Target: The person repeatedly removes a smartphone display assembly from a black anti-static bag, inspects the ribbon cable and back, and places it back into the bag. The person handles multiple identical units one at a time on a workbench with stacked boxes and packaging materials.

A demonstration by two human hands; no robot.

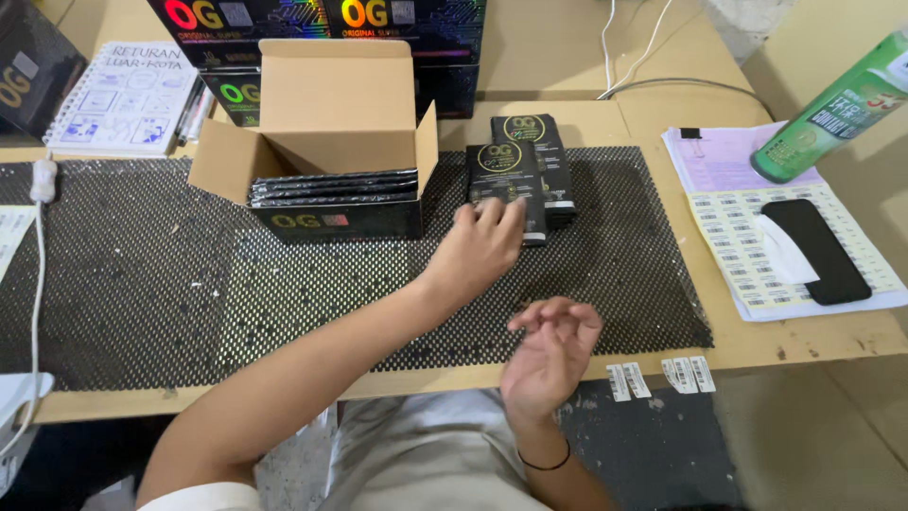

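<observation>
Flat black packets (518, 180) with gold emblems lie stacked on the desk's black mesh mat (189, 284), beside an open cardboard box (331, 142). Left hand (482, 248) rests on the stack, fingers loosely curled; right hand (549, 355) hovers open, holding nothing.

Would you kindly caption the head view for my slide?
Left hand touches stacked black packets beside open carton; right hand hovers empty.

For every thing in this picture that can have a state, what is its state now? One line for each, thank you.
cardboard box: flaps open, flat black packs inside.
stack of black packs: lying flat on the mesh mat.
left hand: fingers on the front pack.
right hand: empty, fingers loosely curled.
green bottle: lying tilted on papers.
black phone: lying flat, screen dark, on a label sheet.
notebook: closed.
</observation>
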